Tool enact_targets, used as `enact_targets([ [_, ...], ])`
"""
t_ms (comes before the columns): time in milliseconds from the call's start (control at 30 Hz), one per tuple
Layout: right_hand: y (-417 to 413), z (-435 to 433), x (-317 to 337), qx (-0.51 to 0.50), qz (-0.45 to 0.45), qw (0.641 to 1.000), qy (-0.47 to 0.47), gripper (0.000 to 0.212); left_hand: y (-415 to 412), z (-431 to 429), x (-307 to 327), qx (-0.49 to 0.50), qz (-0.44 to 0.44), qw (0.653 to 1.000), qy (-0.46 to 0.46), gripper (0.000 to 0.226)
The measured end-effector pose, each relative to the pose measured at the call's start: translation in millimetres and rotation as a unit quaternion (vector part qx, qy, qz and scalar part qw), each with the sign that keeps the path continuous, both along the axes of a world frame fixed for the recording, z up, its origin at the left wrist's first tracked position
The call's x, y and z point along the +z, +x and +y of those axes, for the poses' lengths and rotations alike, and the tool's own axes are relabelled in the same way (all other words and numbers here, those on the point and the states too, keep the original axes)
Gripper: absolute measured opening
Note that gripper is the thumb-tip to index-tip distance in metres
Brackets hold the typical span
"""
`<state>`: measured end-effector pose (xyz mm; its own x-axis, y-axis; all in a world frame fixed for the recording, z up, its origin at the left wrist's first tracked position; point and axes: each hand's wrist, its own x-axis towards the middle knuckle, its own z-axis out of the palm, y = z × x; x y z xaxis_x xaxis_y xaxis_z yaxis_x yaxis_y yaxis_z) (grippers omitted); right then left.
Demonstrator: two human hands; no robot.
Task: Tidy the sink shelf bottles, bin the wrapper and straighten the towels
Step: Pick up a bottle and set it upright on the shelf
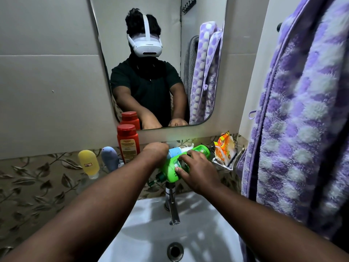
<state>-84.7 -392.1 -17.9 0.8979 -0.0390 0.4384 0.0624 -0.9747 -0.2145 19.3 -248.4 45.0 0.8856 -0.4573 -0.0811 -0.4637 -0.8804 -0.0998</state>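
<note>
Bathroom tiles are running behind a white sink (143, 233), and you are reaching over the tap (171, 207); your right hand (198, 173) is gripping the green bottle (171, 167), thumb below and fingers over the top, likely because it is lying tipped on its side and needs standing up; it is resting just above the tap, between the red bottle (128, 142) and the orange wrapper (223, 147); a white and blue bottle (176, 151) is lying right behind it; your left hand (155, 153) is bending down beside that one, but its fingers are hiding behind the wrist, so I am not able to tell if it is holding anything; the wrapper is sitting in a clear dish (221, 164), not yet binned; the yellow tube (88, 163) is standing cap-down, well apart from your hands, with a grey-blue tube (110, 157) beside it; the purple towel (302, 129) is hanging at your right, cut off by the edge; the green bottle's label is too blurry to read.
</note>
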Motion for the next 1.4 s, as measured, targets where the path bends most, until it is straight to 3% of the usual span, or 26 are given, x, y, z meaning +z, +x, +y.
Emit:
enact_targets([
  [133,-1.2,0.5,2.7,-0.004,0.011,1.000,0.000,0.041,-5.0,4.3,-1.2,0.015,-0.026,0.999,-0.025,0.040],
  [367,3.5,4.2,9.0,-0.023,0.032,0.999,0.030,0.044,-14.9,8.3,1.1,0.040,-0.057,0.984,-0.163,0.039],
  [567,25.2,16.0,23.3,-0.061,0.003,0.971,0.232,0.048,-18.1,14.8,-12.1,0.067,-0.060,0.952,-0.294,0.049],
  [867,60.9,46.1,32.3,0.045,0.025,0.891,0.450,0.049,-24.1,23.8,-29.7,0.101,-0.049,0.891,-0.439,0.045],
  [1067,69.5,50.1,27.7,0.083,0.017,0.890,0.447,0.044,-26.1,28.4,-31.4,0.105,-0.051,0.879,-0.463,0.038],
  [1400,71.6,39.3,22.6,0.161,0.026,0.892,0.422,0.052,-38.5,22.2,-34.3,0.137,-0.086,0.871,-0.463,0.036],
])
